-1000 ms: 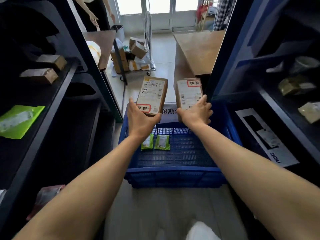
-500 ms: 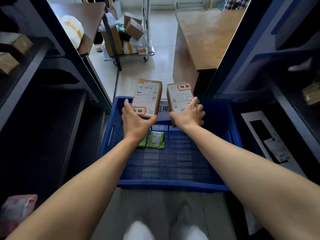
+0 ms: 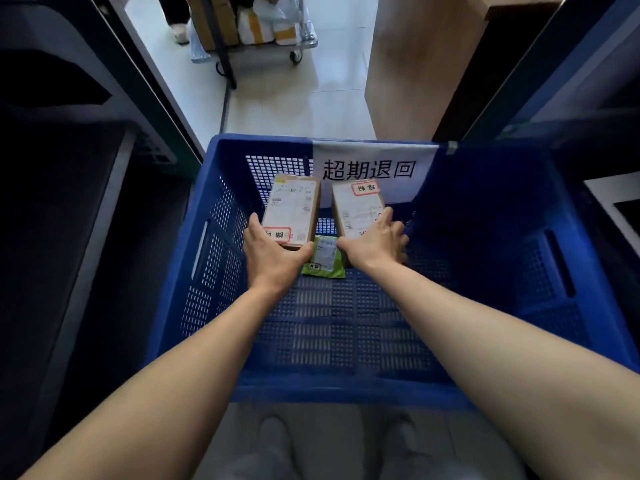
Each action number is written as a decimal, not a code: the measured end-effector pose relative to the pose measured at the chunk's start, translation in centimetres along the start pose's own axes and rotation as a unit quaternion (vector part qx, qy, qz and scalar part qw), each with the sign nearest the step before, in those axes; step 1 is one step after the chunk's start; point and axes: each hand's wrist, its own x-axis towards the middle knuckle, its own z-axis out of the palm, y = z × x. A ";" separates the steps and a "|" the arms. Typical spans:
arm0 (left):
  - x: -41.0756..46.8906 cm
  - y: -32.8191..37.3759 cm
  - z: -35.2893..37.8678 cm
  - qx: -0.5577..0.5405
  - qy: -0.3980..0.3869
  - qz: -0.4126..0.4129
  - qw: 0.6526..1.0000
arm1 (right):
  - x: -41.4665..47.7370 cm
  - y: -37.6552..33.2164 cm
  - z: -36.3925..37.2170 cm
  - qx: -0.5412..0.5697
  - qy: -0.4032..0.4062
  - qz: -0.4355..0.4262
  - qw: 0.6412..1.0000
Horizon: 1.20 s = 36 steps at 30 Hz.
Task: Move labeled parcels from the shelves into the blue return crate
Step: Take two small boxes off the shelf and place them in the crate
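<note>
The blue return crate [image 3: 502, 216] sits on the floor between two shelf units, with a white paper sign [image 3: 369, 169] on its far wall. My left hand [image 3: 273, 254] grips the near end of a brown labeled box [image 3: 292, 209] deep inside the crate. My right hand [image 3: 375, 242] grips a second brown labeled box [image 3: 360, 206] beside it. Both boxes are low over the crate floor near the far wall. A green labeled pouch [image 3: 323, 258] lies on the crate floor between my hands.
Dark shelving stands on the left [image 3: 62, 209] and blue shelving on the right [image 3: 588, 109]. Beyond the crate are a wooden counter [image 3: 422, 64], a wheeled cart [image 3: 256, 29] with parcels, and another person's foot [image 3: 180, 31]. My shoes [image 3: 277, 445] stand by the near rim.
Both hands have lowered the two boxes from above the crate's far rim down into the crate. The view has tilted downward and closer.
</note>
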 end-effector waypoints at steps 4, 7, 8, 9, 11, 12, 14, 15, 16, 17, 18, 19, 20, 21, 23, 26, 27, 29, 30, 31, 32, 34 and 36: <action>2.3 -6.0 3.4 0.033 -0.006 -0.035 0.999 | 3.3 1.9 6.6 -0.012 -0.039 0.015 0.999; 4.8 -9.9 6.1 0.056 -0.010 -0.046 0.997 | 6.1 3.2 11.0 -0.010 -0.043 0.021 0.999; 5.6 -11.0 7.0 0.063 -0.013 -0.046 0.997 | 7.1 3.6 12.3 -0.013 -0.044 0.021 0.999; 6.3 -12.2 8.0 0.069 -0.018 -0.048 0.996 | 8.0 4.0 13.5 -0.013 -0.045 0.020 0.999; 7.5 -14.6 10.0 0.075 -0.027 -0.063 0.995 | 9.9 4.8 16.3 -0.005 -0.049 0.021 0.999; 8.1 -15.9 11.0 0.077 -0.032 -0.074 0.994 | 10.8 5.3 17.7 -0.001 -0.052 0.024 0.998; 8.9 -18.6 13.0 0.093 -0.049 -0.096 0.990 | 12.3 6.5 20.8 0.001 -0.065 0.034 0.997; 9.3 -19.9 14.0 0.105 -0.058 -0.105 0.987 | 12.9 7.2 22.3 0.000 -0.074 0.040 0.996; 9.6 -21.2 14.9 0.116 -0.066 -0.113 0.985 | 13.4 7.9 23.9 -0.001 -0.083 0.048 0.995; 10.0 -22.4 15.8 0.125 -0.073 -0.120 0.982 | 14.0 8.5 25.4 -0.005 -0.091 0.057 0.994; 10.3 -23.7 16.8 0.131 -0.081 -0.128 0.980 | 14.5 9.1 26.8 -0.012 -0.101 0.064 0.993; 10.4 -24.7 17.6 0.134 -0.089 -0.134 0.978 | 14.9 9.7 28.0 -0.017 -0.111 0.071 0.991; 10.5 -25.8 18.5 0.137 -0.097 -0.139 0.976 | 15.4 10.2 29.2 -0.020 -0.121 0.078 0.989; 10.5 -27.0 19.4 0.139 -0.103 -0.143 0.974 | 15.8 10.7 30.4 -0.024 -0.130 0.086 0.987; 10.5 -29.0 20.8 0.140 -0.113 -0.154 0.972 | 16.4 11.2 32.2 -0.035 -0.142 0.099 0.984; 10.5 -31.3 22.4 0.133 -0.119 -0.171 0.969 | 17.1 12.0 34.1 -0.037 -0.146 0.106 0.983; 10.6 -31.9 22.9 0.131 -0.114 -0.173 0.969 | 17.4 12.3 34.5 -0.036 -0.146 0.103 0.983; 10.9 -32.8 23.5 0.126 -0.101 -0.176 0.971 | 17.8 12.7 35.5 -0.037 -0.143 0.098 0.984; 11.1 -33.3 23.9 0.125 -0.097 -0.176 0.972 | 17.8 13.0 36.1 -0.039 -0.138 0.099 0.985; 11.1 -33.8 24.2 0.125 -0.095 -0.175 0.972 | 17.8 13.3 36.7 -0.043 -0.135 0.101 0.985; 11.0 -34.3 24.5 0.125 -0.094 -0.172 0.973 | 17.7 13.7 37.4 -0.047 -0.136 0.104 0.984; 10.6 -35.4 24.9 0.122 -0.094 -0.169 0.974 | 17.2 14.4 38.9 -0.055 -0.146 0.109 0.982; 10.3 -36.4 25.2 0.112 -0.097 -0.173 0.974 | 16.4 15.1 40.2 -0.060 -0.158 0.112 0.979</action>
